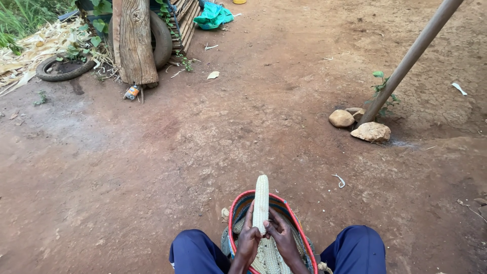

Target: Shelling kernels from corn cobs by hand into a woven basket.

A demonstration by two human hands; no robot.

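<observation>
Pale, cream-white kernels in tight rows cover the maize cob (261,202), which stands almost upright, its long axis running up and away from the grip, blunt tip pointing outward. Both hands clamp its lower end: the left hand (248,238) wraps one side, the right hand (282,238) presses the other, fingers together on the cob, equally close. Directly beneath the grip sits a woven basket (232,213) with a red rim, holding what looks like more cobs. Blue-trousered knees flank it. Beyond lies red-brown dirt ground (152,162), with rounded stones (371,132) and a leaning wooden pole (411,56) far off to the right.
</observation>
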